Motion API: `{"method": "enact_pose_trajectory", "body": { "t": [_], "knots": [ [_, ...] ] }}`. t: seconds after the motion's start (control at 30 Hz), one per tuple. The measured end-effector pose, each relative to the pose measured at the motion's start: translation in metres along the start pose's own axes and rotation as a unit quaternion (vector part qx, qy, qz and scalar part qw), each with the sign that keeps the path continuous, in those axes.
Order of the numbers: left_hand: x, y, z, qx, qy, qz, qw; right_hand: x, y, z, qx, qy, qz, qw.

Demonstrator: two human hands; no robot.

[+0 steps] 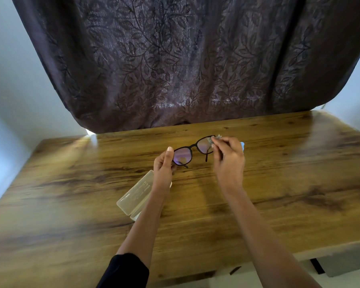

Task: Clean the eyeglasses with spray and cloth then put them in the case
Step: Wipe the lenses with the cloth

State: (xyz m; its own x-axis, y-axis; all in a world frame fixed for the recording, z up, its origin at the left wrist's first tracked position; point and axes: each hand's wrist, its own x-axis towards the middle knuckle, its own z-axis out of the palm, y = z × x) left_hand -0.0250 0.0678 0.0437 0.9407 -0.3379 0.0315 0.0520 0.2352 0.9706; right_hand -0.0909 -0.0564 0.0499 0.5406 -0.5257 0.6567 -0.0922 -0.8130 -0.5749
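Up above the table (pixel 279 163), the glasses (pixel 192 150) are being held in the air. One end of the dark frame is being gripped by the left hand (pixel 164 165). A small grey cloth (pixel 213 140) is being pinched against the other lens by the right hand (pixel 229 156). Below the left arm, an open clear case (pixel 135 194) is lying on the wood. A dark leafy curtain (pixel 185 59) is hanging behind.

Wooden table (pixel 279 183) — an open translucent case (pixel 135 194) lies on it.

Wood table (pixel 279 183) w/ dark leaf-print curtain (pixel 175 59) behind
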Motion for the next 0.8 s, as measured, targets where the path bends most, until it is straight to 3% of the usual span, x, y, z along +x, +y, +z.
{"method": "enact_pose_trajectory", "body": {
  "t": [0.27,0.43,0.67,0.8],
  "knots": [
    [0.005,-0.003,-0.002,0.004,-0.016,0.019,1.000,-0.012,-0.020,0.011,-0.010,-0.019,-0.063,0.998],
    [0.007,-0.006,-0.006,0.026,-0.024,0.029,0.999,0.004,0.002,0.008,-0.013,-0.005,0.033,0.999],
    [0.011,-0.008,-0.005,0.043,-0.029,0.036,0.998,-0.014,-0.019,0.013,-0.001,-0.027,-0.034,0.999],
    [0.011,-0.009,-0.008,0.048,-0.038,0.031,0.998,0.000,0.000,0.007,-0.006,-0.009,0.043,0.999]
  ]
}}
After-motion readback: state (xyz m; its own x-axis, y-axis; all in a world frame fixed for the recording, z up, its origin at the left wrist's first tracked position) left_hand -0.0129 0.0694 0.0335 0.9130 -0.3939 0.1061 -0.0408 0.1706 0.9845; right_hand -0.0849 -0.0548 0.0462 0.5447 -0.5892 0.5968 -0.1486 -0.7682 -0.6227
